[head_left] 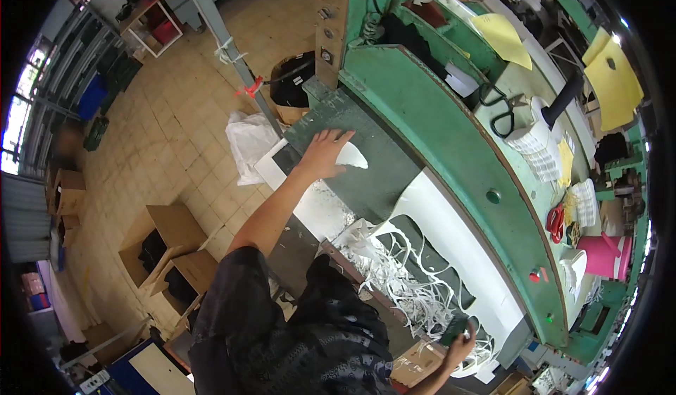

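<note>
A person leans over the dark grey bed (pixel 366 162) of a green cutting press (pixel 451 141), both arms stretched out. The left hand (pixel 325 152) lies flat near the bed's far left end, fingers spread, its fingertips resting on a small white cut piece (pixel 352 157) that sits on the dark surface close to the press's green arm. The right hand (pixel 459 346) reaches to the opposite end of the bed, fingers curled about a small dark object (pixel 453 327); what that object is cannot be told, and the grip is partly hidden. Between the hands lies a white sheet (pixel 451 240) with large shapes already cut out of it, its near edge buried under a tangle of thin white offcut strips (pixel 394 275). On top of the press stand black-handled scissors (pixel 500 110), yellow pattern cards (pixel 503 39), red-handled scissors (pixel 555 222) and a pink container (pixel 604 255). On the tiled floor (pixel 169 134) to the left sit open cardboard boxes (pixel 176 243), with a white bag (pixel 248 141) beside the bed's corner.
</note>
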`<state>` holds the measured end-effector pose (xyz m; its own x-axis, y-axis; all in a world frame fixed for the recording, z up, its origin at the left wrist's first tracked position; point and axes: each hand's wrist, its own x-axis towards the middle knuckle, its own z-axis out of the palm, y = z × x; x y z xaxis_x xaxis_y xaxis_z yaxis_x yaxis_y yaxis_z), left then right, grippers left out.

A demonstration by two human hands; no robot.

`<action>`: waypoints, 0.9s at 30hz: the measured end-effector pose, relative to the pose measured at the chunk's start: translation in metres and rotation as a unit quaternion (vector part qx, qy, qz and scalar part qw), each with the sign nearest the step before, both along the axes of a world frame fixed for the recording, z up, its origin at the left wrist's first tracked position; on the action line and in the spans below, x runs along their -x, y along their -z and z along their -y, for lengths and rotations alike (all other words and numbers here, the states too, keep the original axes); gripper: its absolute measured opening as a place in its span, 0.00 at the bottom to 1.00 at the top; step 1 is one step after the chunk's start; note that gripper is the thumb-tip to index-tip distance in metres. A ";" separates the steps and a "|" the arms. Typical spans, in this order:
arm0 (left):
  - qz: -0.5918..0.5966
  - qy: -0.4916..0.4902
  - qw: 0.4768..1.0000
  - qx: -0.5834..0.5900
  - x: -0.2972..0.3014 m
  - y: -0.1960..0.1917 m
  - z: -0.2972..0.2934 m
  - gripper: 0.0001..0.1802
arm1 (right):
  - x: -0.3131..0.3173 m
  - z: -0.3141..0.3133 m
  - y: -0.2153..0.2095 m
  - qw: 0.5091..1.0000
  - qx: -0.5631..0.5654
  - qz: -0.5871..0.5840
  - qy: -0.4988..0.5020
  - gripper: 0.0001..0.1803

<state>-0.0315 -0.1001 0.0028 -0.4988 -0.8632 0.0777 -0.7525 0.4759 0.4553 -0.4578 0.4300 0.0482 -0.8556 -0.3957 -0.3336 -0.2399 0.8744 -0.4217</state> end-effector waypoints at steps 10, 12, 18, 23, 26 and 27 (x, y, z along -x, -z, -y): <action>-0.296 -0.027 0.950 0.094 0.176 -0.067 -0.143 0.18 | 0.215 -0.017 0.072 0.957 0.051 -0.277 0.063 0.21; -0.321 0.001 0.944 0.075 0.232 -0.073 -0.190 0.15 | 0.242 -0.052 0.092 0.980 0.053 -0.188 0.041 0.24; -0.346 0.098 0.932 -0.032 0.368 -0.055 -0.331 0.13 | 0.248 -0.066 0.073 0.898 0.159 -0.368 -0.178 0.23; -0.186 0.267 0.939 -0.109 0.473 -0.006 -0.408 0.31 | 0.270 -0.069 0.109 0.954 0.254 -0.004 -0.160 0.15; -0.127 0.223 0.962 -0.091 0.479 0.036 -0.437 0.37 | 0.227 -0.051 0.133 0.910 0.298 -0.124 -0.260 0.15; -0.150 0.180 0.966 -0.109 0.471 0.057 -0.439 0.39 | 0.209 -0.044 0.138 0.908 0.308 -0.111 -0.260 0.15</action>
<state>-0.5029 0.3388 -0.0547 -0.7523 -0.6509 0.1019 -0.3753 0.5505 0.7458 -0.6667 0.4738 -0.0894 -0.5191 -0.8185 0.2461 -0.6916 0.2330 -0.6837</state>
